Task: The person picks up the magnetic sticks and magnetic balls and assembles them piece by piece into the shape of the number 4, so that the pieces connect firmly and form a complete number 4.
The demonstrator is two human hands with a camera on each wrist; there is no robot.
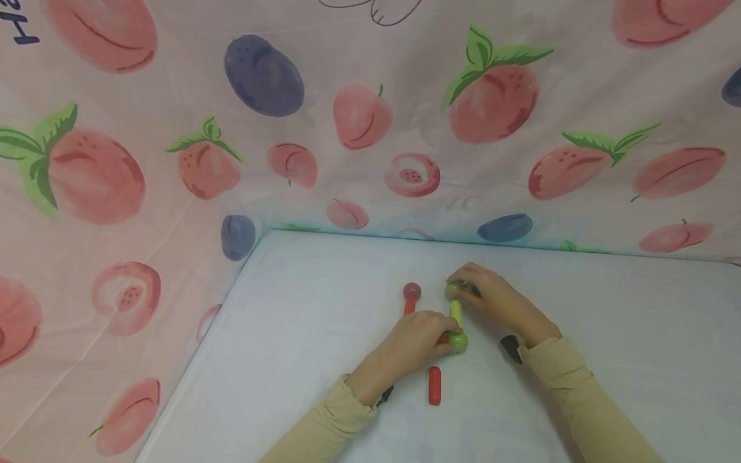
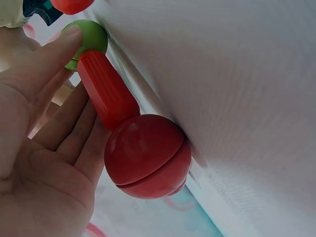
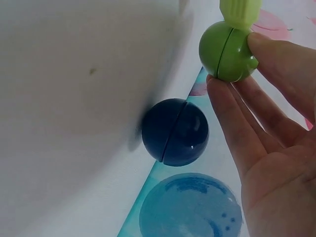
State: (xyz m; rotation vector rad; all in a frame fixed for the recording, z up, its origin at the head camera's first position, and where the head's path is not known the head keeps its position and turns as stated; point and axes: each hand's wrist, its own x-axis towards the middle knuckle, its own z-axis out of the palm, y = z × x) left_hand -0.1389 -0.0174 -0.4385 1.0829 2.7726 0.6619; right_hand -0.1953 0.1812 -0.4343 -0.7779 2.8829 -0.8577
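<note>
My left hand (image 1: pixel 408 344) pinches a green ball (image 1: pixel 458 342), the thumb pressed on it in the left wrist view. A red rod (image 2: pixel 108 89) spans from that ball to a red ball (image 2: pixel 148 155) in the same view. My right hand (image 1: pixel 498 299) pinches a second green ball (image 1: pixel 453 290) between thumb and fingers. Between the two green balls lies a yellow-green rod (image 1: pixel 456 313), its end right at the upper ball in the right wrist view. A dark blue ball (image 3: pixel 175 132) sits beside my right fingers; the hand mostly hides it in the head view.
Nearer the person, a separate red rod (image 1: pixel 435 386) lies on the white surface (image 1: pixel 312 296). Fruit-printed cloth (image 1: pixel 359 167) rises as walls at the back and left. Dark wrist camera parts (image 1: pixel 512 349) show at the sleeves.
</note>
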